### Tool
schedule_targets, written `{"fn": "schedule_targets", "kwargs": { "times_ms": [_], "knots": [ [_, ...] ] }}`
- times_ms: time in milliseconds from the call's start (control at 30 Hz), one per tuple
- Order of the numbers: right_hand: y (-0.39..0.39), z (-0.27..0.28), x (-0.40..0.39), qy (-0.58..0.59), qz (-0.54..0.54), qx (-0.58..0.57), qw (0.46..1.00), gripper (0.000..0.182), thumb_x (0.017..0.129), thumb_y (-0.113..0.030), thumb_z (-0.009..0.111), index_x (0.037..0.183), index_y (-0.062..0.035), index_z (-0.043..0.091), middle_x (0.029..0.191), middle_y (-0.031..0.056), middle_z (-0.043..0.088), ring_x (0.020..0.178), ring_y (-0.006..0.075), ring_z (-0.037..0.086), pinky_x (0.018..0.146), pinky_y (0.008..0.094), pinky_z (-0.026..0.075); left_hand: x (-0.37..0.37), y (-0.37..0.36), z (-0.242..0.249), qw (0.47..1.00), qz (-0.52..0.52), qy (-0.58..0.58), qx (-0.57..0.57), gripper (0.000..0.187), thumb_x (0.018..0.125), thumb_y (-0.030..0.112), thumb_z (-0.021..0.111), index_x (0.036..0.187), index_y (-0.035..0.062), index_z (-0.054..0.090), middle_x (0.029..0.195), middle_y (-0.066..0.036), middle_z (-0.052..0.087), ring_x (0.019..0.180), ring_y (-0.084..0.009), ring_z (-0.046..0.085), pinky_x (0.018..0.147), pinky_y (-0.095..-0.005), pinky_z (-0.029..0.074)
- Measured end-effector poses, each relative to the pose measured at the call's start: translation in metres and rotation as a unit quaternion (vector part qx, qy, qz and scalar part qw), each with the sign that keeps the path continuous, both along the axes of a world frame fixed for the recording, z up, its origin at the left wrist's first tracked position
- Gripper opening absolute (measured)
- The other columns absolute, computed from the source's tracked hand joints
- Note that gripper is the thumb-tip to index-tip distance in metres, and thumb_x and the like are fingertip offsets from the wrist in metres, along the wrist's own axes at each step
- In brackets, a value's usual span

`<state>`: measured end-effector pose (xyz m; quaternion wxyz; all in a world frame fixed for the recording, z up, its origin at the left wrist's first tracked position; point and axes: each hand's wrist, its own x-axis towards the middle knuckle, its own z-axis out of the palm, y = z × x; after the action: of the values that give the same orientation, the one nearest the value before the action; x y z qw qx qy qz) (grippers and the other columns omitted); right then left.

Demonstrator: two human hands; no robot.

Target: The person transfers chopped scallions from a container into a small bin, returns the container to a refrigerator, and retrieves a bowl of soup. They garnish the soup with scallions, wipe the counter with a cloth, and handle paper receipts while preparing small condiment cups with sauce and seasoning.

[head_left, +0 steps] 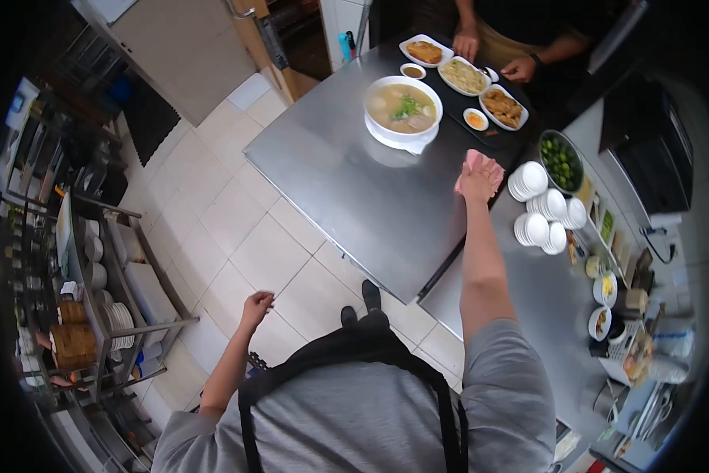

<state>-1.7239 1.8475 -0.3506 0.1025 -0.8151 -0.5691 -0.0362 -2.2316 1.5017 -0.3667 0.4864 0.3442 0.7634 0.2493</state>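
My right hand [474,188] reaches forward and presses a pink cloth [490,169] onto the steel table [347,189], by its right edge. Fingers and cloth overlap there. My left hand [257,307] hangs over the tiled floor with its fingers curled in, and nothing shows in it. Ahead and left of the cloth, a large white bowl of soup [403,109] with chopped greens stands on a white napkin [406,142]. Beyond the cloth lies a dark tray [488,135] with fried food [503,109], a noodle dish [462,76] and a small sauce cup [475,120].
Stacks of small white bowls [534,229] and a metal bowl of green limes [559,160] stand on the right counter. A co-worker's hands [518,69] are beside the tray. A shelf rack [118,315] with plates stands left. The table corner [406,298] juts near my feet.
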Motion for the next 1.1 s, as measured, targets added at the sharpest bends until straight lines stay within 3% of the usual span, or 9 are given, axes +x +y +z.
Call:
{"fn": "schedule_targets", "kwargs": {
  "times_ms": [167, 200, 333, 400, 467, 533, 700, 900, 1100],
  "knots": [
    [-0.046, -0.018, -0.095, -0.025, 0.184, 0.097, 0.978, 0.065, 0.087, -0.041, 0.04, 0.136, -0.0014, 0.024, 0.141, 0.0212, 0.02, 0.13, 0.043, 0.013, 0.106, 0.0518, 0.009, -0.077, -0.111, -0.072, 0.986, 0.067, 0.037, -0.15, 0.018, 0.08, 0.02, 0.054, 0.082, 0.0037, 0.061, 0.071, -0.006, 0.062, 0.056, -0.0133, 0.059, 0.046, -0.0245, 0.045],
    [-0.072, -0.037, -0.126, 0.137, 0.205, 0.136, 0.96, 0.064, 0.086, -0.04, 0.041, 0.135, -0.0026, 0.025, 0.139, 0.0234, 0.023, 0.13, 0.0424, 0.015, 0.106, 0.0521, 0.011, -0.088, -0.136, -0.086, 0.977, 0.05, 0.041, -0.203, 0.018, 0.078, 0.021, 0.054, 0.077, 0.0044, 0.061, 0.068, -0.006, 0.061, 0.052, -0.0139, 0.058, 0.043, -0.0256, 0.044],
    [-0.155, 0.043, -0.233, 0.124, 0.526, 0.015, 0.841, 0.063, 0.073, -0.037, 0.061, 0.125, -0.007, 0.04, 0.134, 0.0194, 0.03, 0.126, 0.0391, 0.023, 0.104, 0.0515, 0.019, -0.061, -0.193, -0.09, 0.943, 0.15, 0.097, -0.279, 0.019, 0.076, 0.022, 0.054, 0.069, 0.0057, 0.059, 0.062, -0.007, 0.06, 0.047, -0.0151, 0.057, 0.041, -0.0277, 0.045],
    [-0.129, 0.04, -0.262, 0.139, 0.558, 0.036, 0.817, 0.06, 0.071, -0.037, 0.062, 0.121, -0.0091, 0.044, 0.131, 0.0191, 0.034, 0.124, 0.0391, 0.026, 0.103, 0.0516, 0.02, -0.043, -0.203, -0.085, 0.93, 0.173, 0.068, -0.318, 0.017, 0.076, 0.021, 0.054, 0.069, 0.0064, 0.058, 0.06, -0.007, 0.06, 0.051, -0.0151, 0.06, 0.047, -0.028, 0.048],
    [-0.078, 0.037, -0.295, 0.164, 0.581, 0.067, 0.794, 0.051, 0.069, -0.036, 0.064, 0.111, -0.0124, 0.049, 0.122, 0.0182, 0.041, 0.12, 0.0389, 0.03, 0.102, 0.0515, 0.022, -0.053, -0.235, -0.123, 0.975, -0.079, 0.171, -0.12, 0.02, 0.076, 0.023, 0.056, 0.074, 0.0043, 0.062, 0.063, -0.009, 0.062, 0.056, -0.0161, 0.063, 0.053, -0.0282, 0.05],
    [-0.01, 0.04, -0.333, 0.146, 0.566, 0.133, 0.8, 0.041, 0.069, -0.034, 0.064, 0.102, -0.0137, 0.052, 0.111, 0.016, 0.045, 0.114, 0.0371, 0.036, 0.099, 0.0509, 0.025, -0.023, -0.196, -0.096, 0.963, 0.142, 0.077, -0.217, 0.026, 0.076, 0.026, 0.059, 0.084, 0.0026, 0.064, 0.07, -0.012, 0.065, 0.06, -0.0175, 0.064, 0.06, -0.0284, 0.051],
    [0.069, 0.049, -0.421, 0.036, 0.5, 0.039, 0.865, 0.055, 0.08, -0.047, 0.05, 0.125, -0.0165, 0.043, 0.129, 0.0148, 0.037, 0.126, 0.0395, 0.022, 0.103, 0.0535, 0.016, -0.001, -0.148, -0.057, 0.975, 0.086, 0.129, -0.159, 0.031, 0.076, 0.03, 0.06, 0.092, 0.0035, 0.064, 0.082, -0.013, 0.066, 0.077, -0.0228, 0.065, 0.072, -0.0316, 0.05],
    [0.006, 0.052, -0.412, 0.066, 0.704, 0.132, 0.694, 0.042, 0.069, -0.027, 0.059, 0.105, -0.0058, 0.052, 0.116, 0.0116, 0.045, 0.12, 0.0346, 0.032, 0.102, 0.0455, 0.023, -0.018, -0.15, -0.087, 0.979, 0.024, 0.113, -0.167, 0.032, 0.075, 0.034, 0.06, 0.092, 0.0075, 0.066, 0.087, -0.013, 0.065, 0.085, -0.027, 0.063, 0.077, -0.0346, 0.049],
    [-0.121, 0.059, -0.287, 0.031, 0.632, 0.033, 0.774, 0.047, 0.071, -0.012, 0.054, 0.118, -0.0075, 0.049, 0.127, 0.0134, 0.041, 0.123, 0.0368, 0.03, 0.104, 0.0471, 0.022, -0.033, -0.082, -0.09, 0.962, -0.188, 0.174, -0.09, 0.032, 0.074, 0.036, 0.06, 0.09, 0.0084, 0.066, 0.088, -0.013, 0.065, 0.084, -0.0293, 0.062, 0.077, -0.0373, 0.049]
  ]
}}
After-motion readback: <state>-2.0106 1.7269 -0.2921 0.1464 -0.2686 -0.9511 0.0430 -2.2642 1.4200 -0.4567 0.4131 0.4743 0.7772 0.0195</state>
